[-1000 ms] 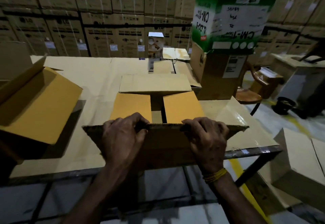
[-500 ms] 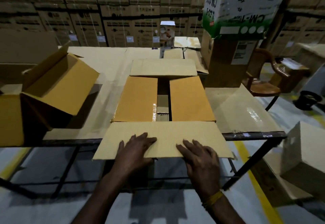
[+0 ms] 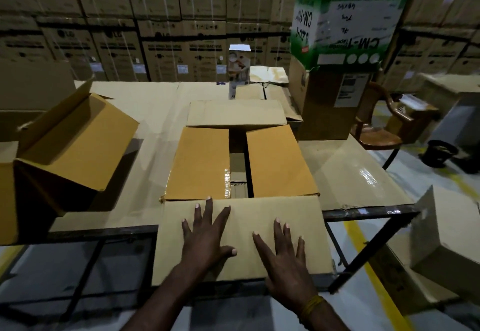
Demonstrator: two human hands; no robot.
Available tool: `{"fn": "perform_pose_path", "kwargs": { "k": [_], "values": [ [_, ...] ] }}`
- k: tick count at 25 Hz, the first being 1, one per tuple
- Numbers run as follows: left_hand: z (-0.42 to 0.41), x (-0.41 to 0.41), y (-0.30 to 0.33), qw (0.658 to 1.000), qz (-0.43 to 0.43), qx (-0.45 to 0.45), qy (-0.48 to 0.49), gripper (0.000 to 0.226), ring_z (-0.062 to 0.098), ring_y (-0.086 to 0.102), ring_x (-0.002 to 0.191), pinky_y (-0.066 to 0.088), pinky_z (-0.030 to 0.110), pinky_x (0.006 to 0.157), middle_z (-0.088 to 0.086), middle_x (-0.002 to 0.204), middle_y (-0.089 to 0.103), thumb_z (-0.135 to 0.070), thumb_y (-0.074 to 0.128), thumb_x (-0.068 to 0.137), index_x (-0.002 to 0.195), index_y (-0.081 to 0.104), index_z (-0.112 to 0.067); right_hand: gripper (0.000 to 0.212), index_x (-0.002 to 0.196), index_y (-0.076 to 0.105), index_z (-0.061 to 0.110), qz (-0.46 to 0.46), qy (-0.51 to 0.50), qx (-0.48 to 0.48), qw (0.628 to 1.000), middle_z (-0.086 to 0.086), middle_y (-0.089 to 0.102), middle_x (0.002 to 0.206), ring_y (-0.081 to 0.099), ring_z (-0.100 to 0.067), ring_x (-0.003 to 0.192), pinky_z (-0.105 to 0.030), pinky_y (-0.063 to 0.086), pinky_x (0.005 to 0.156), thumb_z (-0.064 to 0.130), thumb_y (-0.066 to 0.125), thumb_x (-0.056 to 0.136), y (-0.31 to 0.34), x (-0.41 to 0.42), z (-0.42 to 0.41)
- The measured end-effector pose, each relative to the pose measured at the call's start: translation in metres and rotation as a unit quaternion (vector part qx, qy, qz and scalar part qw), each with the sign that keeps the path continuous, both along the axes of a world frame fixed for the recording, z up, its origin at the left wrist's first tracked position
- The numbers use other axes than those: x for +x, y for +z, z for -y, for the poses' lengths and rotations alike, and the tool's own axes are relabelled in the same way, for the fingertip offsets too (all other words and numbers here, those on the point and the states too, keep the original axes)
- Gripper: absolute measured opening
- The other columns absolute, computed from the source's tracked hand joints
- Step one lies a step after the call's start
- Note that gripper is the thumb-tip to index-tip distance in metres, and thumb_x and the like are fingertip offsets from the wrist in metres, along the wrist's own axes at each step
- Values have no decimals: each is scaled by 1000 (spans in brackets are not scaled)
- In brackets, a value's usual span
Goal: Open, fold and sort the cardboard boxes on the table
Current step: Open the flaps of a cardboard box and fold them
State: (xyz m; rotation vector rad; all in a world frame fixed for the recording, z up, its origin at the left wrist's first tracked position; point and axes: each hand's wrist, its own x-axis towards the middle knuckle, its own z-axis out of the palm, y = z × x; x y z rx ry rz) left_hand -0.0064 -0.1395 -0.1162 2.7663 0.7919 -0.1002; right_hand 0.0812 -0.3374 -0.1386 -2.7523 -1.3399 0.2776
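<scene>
A brown cardboard box [image 3: 278,164] lies on the table [image 3: 345,182] in front of me, its two inner flaps lying flat with a dark gap between them. Its far flap [image 3: 235,113] lies flat on the table. The near flap [image 3: 241,216] is spread flat toward me, over the table's front edge. My left hand [image 3: 207,237] presses on that flap with straight, spread fingers. My right hand [image 3: 284,255] lies flat on the same flap, to the right. An opened box [image 3: 72,146] lies on its side at the left.
A tall brown carton [image 3: 327,107] topped by a green and white box [image 3: 348,19] stands at the back right. A small white box [image 3: 239,67] and flattened cardboard [image 3: 270,74] sit at the back. A chair [image 3: 376,128] and a loose box [image 3: 446,239] are off the right side.
Both hands let go of the raised near flap's edge and pushed it down flat toward me. The fingers went from curled over the edge to spread flat on it.
</scene>
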Motion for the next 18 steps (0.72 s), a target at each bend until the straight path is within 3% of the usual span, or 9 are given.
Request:
{"fn": "perform_pose_path", "kwargs": {
  "k": [3, 6, 8, 9, 11, 13, 15, 18],
  "values": [
    [-15, 11, -9, 998, 29, 52, -2, 109, 37, -16, 149, 1, 67, 113, 6, 160, -25, -51, 73, 79, 153, -7, -43, 111, 145, -31, 44, -16, -8, -16, 1000, -11, -50, 146, -40, -38, 137, -64, -13, 113, 51, 63, 84, -2, 11, -18],
    [-34, 17, -23, 992, 87, 94, -17, 105, 37, 13, 149, 10, 69, 113, 7, 162, 17, -39, 85, 68, 150, 19, -42, 102, 140, -37, 46, 1, -36, -1, 999, -8, -50, 147, -37, -35, 140, -65, -7, 115, 64, 50, 88, -10, 24, -43],
    [-48, 24, -31, 987, 121, 103, -34, 93, 32, 23, 147, 3, 61, 116, 5, 154, 38, -29, 87, 65, 142, 36, -42, 83, 147, -20, 48, 35, -71, 59, 995, -9, -34, 157, -25, -33, 146, -63, -2, 116, 66, 37, 91, -15, 29, -60],
    [-54, 29, -33, 986, 129, 99, -43, 87, 30, 23, 147, 1, 58, 116, 3, 152, 41, -27, 86, 65, 137, 41, -42, 70, 150, 1, 48, 57, -98, 106, 988, -10, -14, 162, -11, -33, 150, -62, 3, 116, 66, 32, 91, -15, 31, -68],
    [-62, 38, -31, 983, 153, 79, -60, 66, 22, 16, 148, -3, 50, 118, 0, 153, 40, -31, 80, 73, 129, 48, -43, 51, 135, 43, 41, 96, -154, 194, 964, -9, 31, 149, 26, -32, 143, -62, 16, 115, 63, 30, 91, -10, 38, -81],
    [-69, 47, -25, 978, 193, 39, -73, 37, 16, 10, 150, -7, 42, 119, -4, 158, 31, -45, 60, 89, 125, 52, -45, 42, 119, 57, 35, 137, -192, 239, 942, -4, 50, 125, 46, -29, 125, -63, 26, 112, 58, 36, 91, 3, 53, -98],
    [-75, 58, -16, 973, 217, -9, -74, 31, 13, 7, 151, -7, 41, 119, -9, 161, 23, -52, 42, 98, 126, 54, -46, 37, 119, 59, 33, 157, -216, 233, 935, -3, 54, 119, 50, -29, 120, -62, 29, 110, 53, 48, 89, 19, 70, -117],
    [-85, 78, -6, 974, 204, -62, -78, 35, 14, 2, 151, -4, 45, 119, -7, 164, 14, -46, 36, 102, 134, 49, -45, 54, 135, 46, 36, 93, -267, 120, 952, -8, 38, 144, 28, -33, 140, -63, 17, 114, 49, 63, 85, 35, 85, -141]
  ]
}}
